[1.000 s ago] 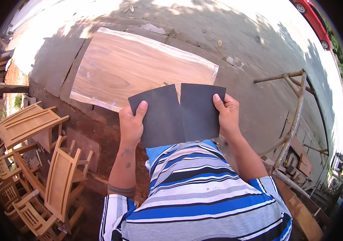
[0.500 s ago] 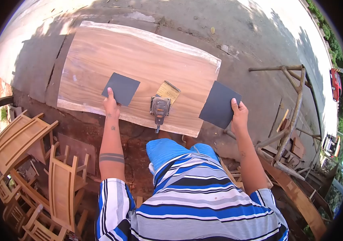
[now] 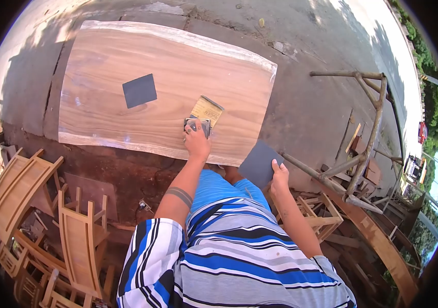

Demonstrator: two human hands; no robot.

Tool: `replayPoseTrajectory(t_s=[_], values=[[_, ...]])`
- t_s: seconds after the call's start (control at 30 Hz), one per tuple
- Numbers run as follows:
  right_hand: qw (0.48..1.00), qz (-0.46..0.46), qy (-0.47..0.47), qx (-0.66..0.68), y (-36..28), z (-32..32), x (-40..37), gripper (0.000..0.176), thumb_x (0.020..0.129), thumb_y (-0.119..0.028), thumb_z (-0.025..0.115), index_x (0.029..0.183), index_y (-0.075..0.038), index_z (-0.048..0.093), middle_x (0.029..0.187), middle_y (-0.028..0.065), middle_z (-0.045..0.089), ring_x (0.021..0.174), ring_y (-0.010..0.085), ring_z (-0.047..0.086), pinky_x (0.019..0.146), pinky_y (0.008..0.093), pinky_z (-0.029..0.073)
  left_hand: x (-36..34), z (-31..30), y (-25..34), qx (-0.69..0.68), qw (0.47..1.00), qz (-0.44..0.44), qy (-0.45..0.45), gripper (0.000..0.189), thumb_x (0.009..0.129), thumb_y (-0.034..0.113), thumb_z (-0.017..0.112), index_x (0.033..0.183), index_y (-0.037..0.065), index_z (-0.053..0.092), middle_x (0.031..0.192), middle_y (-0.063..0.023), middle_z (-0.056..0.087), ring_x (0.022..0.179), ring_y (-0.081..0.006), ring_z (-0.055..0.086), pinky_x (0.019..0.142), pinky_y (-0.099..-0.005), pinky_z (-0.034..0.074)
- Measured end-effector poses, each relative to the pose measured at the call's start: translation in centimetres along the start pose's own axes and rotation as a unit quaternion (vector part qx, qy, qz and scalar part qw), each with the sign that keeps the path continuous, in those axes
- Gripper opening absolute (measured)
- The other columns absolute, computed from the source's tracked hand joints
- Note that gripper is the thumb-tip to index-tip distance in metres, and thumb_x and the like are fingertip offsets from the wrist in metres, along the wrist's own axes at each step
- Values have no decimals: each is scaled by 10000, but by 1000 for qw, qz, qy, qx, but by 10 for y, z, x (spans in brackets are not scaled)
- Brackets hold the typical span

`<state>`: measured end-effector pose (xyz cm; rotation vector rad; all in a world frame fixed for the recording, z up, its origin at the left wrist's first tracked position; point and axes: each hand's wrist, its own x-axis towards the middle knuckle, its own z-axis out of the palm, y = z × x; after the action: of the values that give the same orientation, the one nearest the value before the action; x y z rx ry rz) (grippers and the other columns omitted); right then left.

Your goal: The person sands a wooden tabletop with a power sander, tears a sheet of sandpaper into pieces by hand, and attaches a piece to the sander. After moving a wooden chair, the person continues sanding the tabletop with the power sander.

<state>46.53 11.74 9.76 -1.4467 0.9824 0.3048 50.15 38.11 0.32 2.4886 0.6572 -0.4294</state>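
My left hand point(image 3: 197, 139) is wrapped over the top of a small electric sander point(image 3: 206, 123), which rests near the close edge of a wide wooden slab point(image 3: 101, 56). Most of the sander's body is hidden under the fingers. A yellow-brown sandpaper piece point(image 3: 207, 109) with printed lettering lies partly beneath the sander. Left of it, a dark grey sandpaper sheet point(image 3: 140, 91) lies flat on the wood. Between thumb and fingers, my right hand point(image 3: 280, 177) pinches a second dark sandpaper sheet point(image 3: 259, 163) by its edge, off the slab's lower right corner.
Wooden chairs point(image 3: 80, 241) are piled at the lower left. To the right stands a bare pole frame point(image 3: 375, 133) with scrap wood around it. A long plank point(image 3: 378, 241) slants at the lower right. Concrete paving point(image 3: 301, 92) surrounds the slab.
My left hand has let go of its dark sheet, now lying on the slab, and has moved right onto the sander. My right hand, with its sheet, has come lower and closer to my body.
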Motion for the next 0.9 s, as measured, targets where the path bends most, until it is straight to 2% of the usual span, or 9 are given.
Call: replayPoseTrajectory(t_s=[0.17,0.37,0.47,0.53,0.63,0.77,0.9], values=[[998,-37,-48,0,11,-2,18,218,950,-163,572,1085,1,621,1007,69,669,876,132,614,797,280,492,-4,-6,-4,-12,999,31,-5,822,655,260,809,1339,102,382,1235,-281,423,1064,-438,525,844,-497,482],[997,-31,-69,17,24,17,64,237,952,-172,567,1122,-11,605,1047,64,651,927,145,603,822,286,477,-5,-2,-13,-61,997,50,9,758,640,205,806,1293,113,430,1198,-253,436,1066,-434,514,856,-477,475],[995,-48,-88,26,31,23,101,242,952,-178,567,1128,-15,600,1042,55,652,924,145,602,812,290,480,-35,-19,8,-20,999,16,19,722,639,185,794,1272,124,451,1179,-235,443,1065,-427,508,844,-476,478],[992,-57,-105,40,36,26,122,244,952,-188,567,1130,-23,598,1030,47,653,913,141,602,797,291,482,-53,-14,14,-36,998,23,35,717,640,179,788,1273,135,455,1167,-223,445,1063,-422,506,828,-485,483],[993,-23,-97,65,44,33,148,239,944,-151,580,1113,17,597,1028,69,647,900,137,597,818,289,472,-73,-2,21,-28,999,29,28,711,642,174,783,1275,145,461,1158,-212,446,1060,-418,505,801,-492,492],[991,16,-101,84,54,38,165,257,948,-167,576,1141,3,575,1018,62,645,902,139,606,766,304,500,-91,30,23,9,999,49,-5,738,641,161,785,1302,170,457,1172,-217,445,1078,-424,491,766,-500,509],[988,29,-96,120,72,37,178,237,950,-176,574,1131,-22,577,1057,51,640,912,135,612,797,294,505,-103,53,23,12,997,73,-21,748,635,113,775,1312,179,464,1181,-216,433,1076,-431,477,701,-490,538]])
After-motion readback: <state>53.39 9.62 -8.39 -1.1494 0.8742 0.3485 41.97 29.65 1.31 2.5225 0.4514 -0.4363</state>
